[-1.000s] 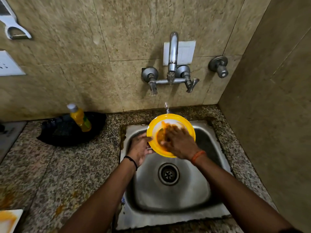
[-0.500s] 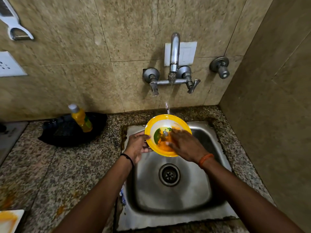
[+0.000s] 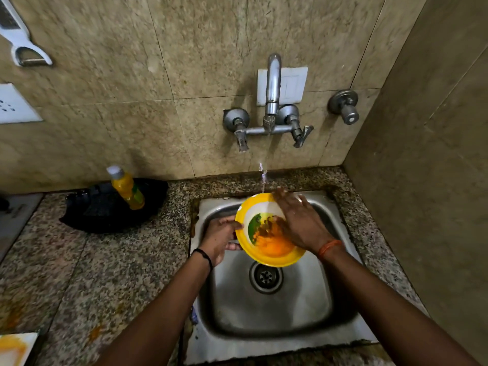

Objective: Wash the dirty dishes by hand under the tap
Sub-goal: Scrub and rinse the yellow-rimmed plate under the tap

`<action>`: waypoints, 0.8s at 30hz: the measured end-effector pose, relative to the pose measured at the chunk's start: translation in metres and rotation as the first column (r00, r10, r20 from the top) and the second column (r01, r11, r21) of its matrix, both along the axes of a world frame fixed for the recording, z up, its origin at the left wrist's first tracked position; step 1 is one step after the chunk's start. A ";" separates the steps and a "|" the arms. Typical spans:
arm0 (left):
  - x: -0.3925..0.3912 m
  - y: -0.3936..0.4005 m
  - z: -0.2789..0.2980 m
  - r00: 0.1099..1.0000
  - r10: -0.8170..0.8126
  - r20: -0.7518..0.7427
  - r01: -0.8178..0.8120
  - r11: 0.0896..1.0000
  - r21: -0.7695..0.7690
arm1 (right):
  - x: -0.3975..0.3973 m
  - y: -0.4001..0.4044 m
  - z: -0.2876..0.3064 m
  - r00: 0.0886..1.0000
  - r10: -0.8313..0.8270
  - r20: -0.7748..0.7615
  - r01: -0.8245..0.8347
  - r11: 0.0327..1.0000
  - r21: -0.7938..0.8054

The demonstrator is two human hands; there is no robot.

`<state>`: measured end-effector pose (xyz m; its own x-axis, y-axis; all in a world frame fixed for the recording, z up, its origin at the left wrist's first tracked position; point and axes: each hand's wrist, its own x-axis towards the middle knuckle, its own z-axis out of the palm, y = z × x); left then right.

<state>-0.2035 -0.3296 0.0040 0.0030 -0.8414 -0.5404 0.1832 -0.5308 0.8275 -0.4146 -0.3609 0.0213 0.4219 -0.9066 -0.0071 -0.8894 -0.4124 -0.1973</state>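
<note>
A yellow-rimmed plate (image 3: 274,257) with a white inside, a green picture and orange food smears is held tilted over the steel sink (image 3: 269,313). My left hand (image 3: 220,237) grips its left rim. My right hand (image 3: 299,223) lies flat on the plate's right half, fingers spread, wet. A thin stream of water falls from the wall tap (image 3: 272,101) onto the plate's far edge.
A yellow bottle (image 3: 126,187) stands on a black pan (image 3: 105,210) on the granite counter (image 3: 92,273) left of the sink. A stained white dish (image 3: 13,348) shows at the bottom left corner. A tiled wall closes the right side. A peeler (image 3: 23,46) hangs top left.
My right hand has slid from the plate's centre toward its far right edge, uncovering more of the green picture and orange smear. The plate has tilted and sits slightly lower.
</note>
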 end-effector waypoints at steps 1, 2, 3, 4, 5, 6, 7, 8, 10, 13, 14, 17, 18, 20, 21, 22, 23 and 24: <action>0.003 -0.001 -0.001 1.000 0.024 -0.002 -0.024 1.000 0.004 | -0.008 -0.001 -0.002 0.991 -0.097 0.094 0.094 0.995 0.028; 0.007 -0.002 -0.001 0.999 0.037 0.001 -0.037 0.999 0.003 | -0.015 -0.002 -0.004 0.962 -0.202 0.185 0.188 0.978 0.090; 0.011 -0.003 0.000 0.999 0.034 0.005 -0.034 0.999 -0.001 | -0.020 -0.005 -0.004 0.916 -0.298 0.268 0.256 0.949 0.182; 0.014 -0.005 0.001 1.000 0.019 0.012 -0.019 1.000 -0.009 | -0.023 -0.007 -0.005 0.868 -0.371 0.330 0.288 0.917 0.275; 0.016 -0.006 0.002 1.000 -0.003 0.020 0.003 1.000 -0.019 | -0.023 -0.008 -0.007 0.837 -0.410 0.362 0.291 0.895 0.339; 0.017 -0.007 0.003 0.999 -0.029 0.030 0.029 0.999 -0.030 | -0.022 -0.010 -0.010 0.837 -0.415 0.356 0.289 0.889 0.356; 0.016 -0.008 0.004 0.998 -0.054 0.037 0.055 0.998 -0.039 | -0.020 -0.012 -0.014 0.847 -0.411 0.338 0.300 0.893 0.335; 0.015 -0.009 0.005 0.997 -0.073 0.038 0.075 0.996 -0.043 | -0.018 -0.014 -0.015 0.849 -0.419 0.322 0.331 0.896 0.295; 0.012 -0.010 0.006 0.996 -0.081 0.021 0.082 0.996 -0.042 | -0.016 -0.018 -0.014 0.841 -0.445 0.308 0.399 0.894 0.203; 0.013 -0.011 0.006 0.999 -0.045 0.010 0.045 0.998 -0.046 | -0.011 -0.022 -0.010 0.856 -0.443 0.266 0.428 0.897 0.113; 0.014 -0.011 0.007 1.000 -0.030 0.008 0.030 0.998 -0.050 | -0.010 -0.022 -0.009 0.861 -0.443 0.247 0.433 0.896 0.098; 0.019 -0.014 0.008 1.000 -0.003 0.008 0.003 0.998 -0.063 | -0.007 -0.024 -0.008 0.860 -0.451 0.237 0.421 0.891 0.168; 0.020 -0.015 0.010 1.000 -0.006 0.020 0.007 0.998 -0.068 | -0.007 -0.025 -0.006 0.860 -0.438 0.260 0.388 0.894 0.224; 0.023 -0.016 0.011 0.998 -0.020 0.052 0.024 0.997 -0.078 | -0.008 -0.029 -0.004 0.853 -0.418 0.314 0.298 0.882 0.364; 0.025 -0.016 0.012 0.998 -0.020 0.064 0.025 0.996 -0.080 | -0.009 -0.029 -0.002 0.841 -0.421 0.341 0.254 0.863 0.438; 0.026 -0.017 0.012 0.997 -0.015 0.072 0.020 0.997 -0.079 | -0.009 -0.029 0.001 0.828 -0.425 0.367 0.208 0.839 0.502; 0.027 -0.018 0.012 0.997 -0.012 0.078 0.018 0.997 -0.078 | -0.010 -0.028 0.002 0.809 -0.430 0.400 0.162 0.819 0.551; 0.028 -0.018 0.012 0.996 -0.014 0.085 0.021 0.997 -0.078 | -0.011 -0.028 0.003 0.794 -0.438 0.421 0.133 0.802 0.582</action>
